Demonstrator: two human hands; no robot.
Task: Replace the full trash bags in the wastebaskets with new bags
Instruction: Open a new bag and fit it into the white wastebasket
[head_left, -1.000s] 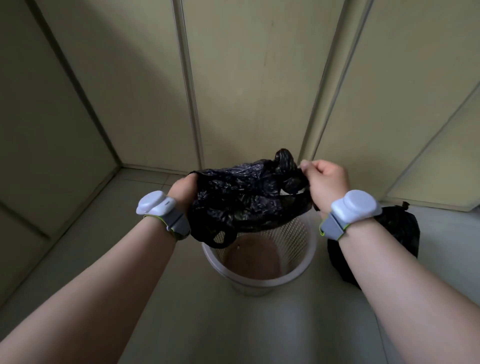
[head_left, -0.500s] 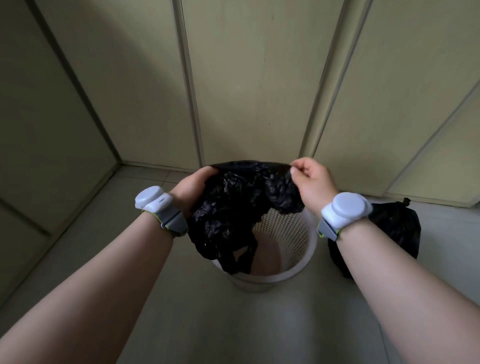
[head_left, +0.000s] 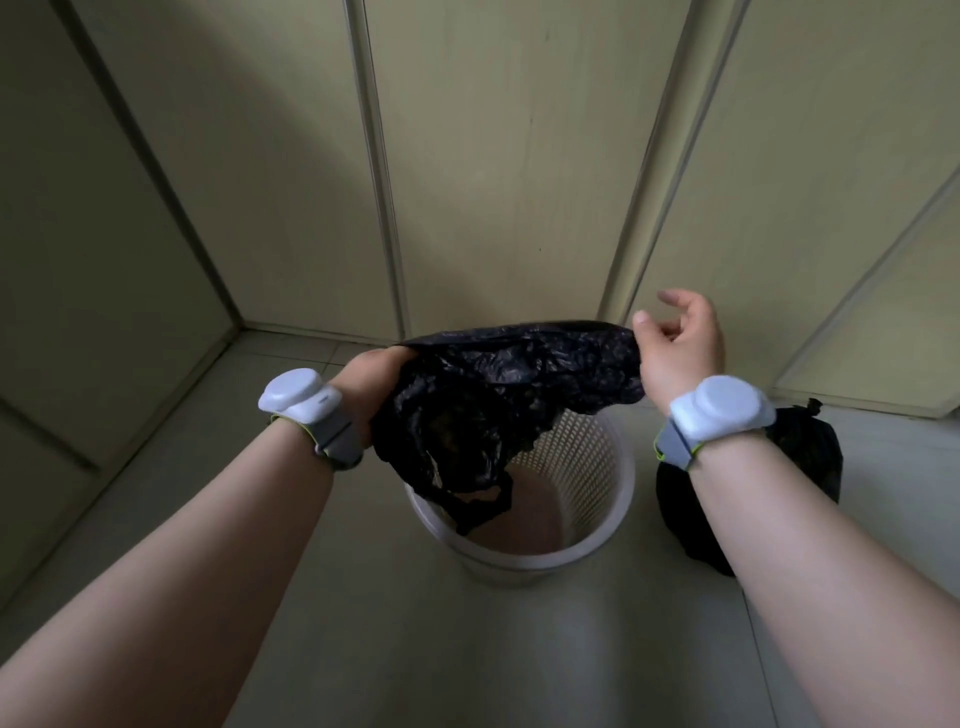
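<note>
Now: left hand (head_left: 371, 376) fingers grip the black bag (head_left: 498, 395); right hand (head_left: 680, 348) pinches its edge, other fingers lifted. It hangs over the wastebasket (head_left: 592, 467), tied bag (head_left: 810, 447) beside.

Left hand (head_left: 372, 375), right hand (head_left: 681, 352) outstretched

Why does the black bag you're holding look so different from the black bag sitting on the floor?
The held bag hangs limp and floppy between the left hand and right hand, above the wastebasket. The floor bag sits fat and bulging beside the wastebasket. The held bag's top edge is stretched wide between the hands, while the floor bag's top is bunched shut into a little tuft. Both are crinkly black plastic.
</note>
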